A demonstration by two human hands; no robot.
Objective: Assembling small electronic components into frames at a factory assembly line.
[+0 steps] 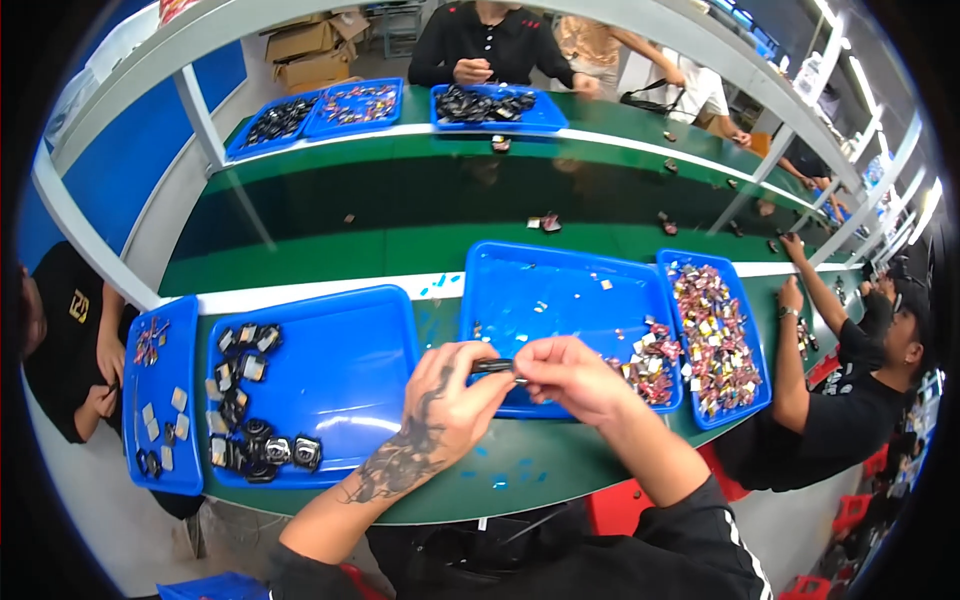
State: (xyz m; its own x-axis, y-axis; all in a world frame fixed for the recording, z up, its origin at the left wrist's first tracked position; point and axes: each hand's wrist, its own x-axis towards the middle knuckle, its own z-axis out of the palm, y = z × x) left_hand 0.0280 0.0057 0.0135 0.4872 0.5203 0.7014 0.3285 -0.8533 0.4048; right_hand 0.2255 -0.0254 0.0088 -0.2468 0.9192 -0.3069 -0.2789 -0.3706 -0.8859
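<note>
so both hands are busy with one small black part (490,367). the left hand (448,398), the one on the tattooed arm, has it pinched between thumb and fingers, pretty narrow grip. the right hand (570,376) is closed up too, thumb and finger nipping the right end of the same part. can't really make out the details, the fingers cover a lot of it. it's held up in the air, and from the head view it lines up with the near left corner of the middle blue tray (550,285).

that tray has a heap of little wired pieces (650,370) at its right end plus some loose scraps. just right of it there's a narrower blue tray (757,385), loaded with more of the same kind of stuff. to the left is a wide blue tray (350,350) with black units (270,450) bunched along its left side, and past that another small tray (150,375) with a few bits in it. all of this sits on a green bench (570,470), with blue flecks (500,481) scattered near the front edge. a co-worker in black (500,45) is across the way.
</note>
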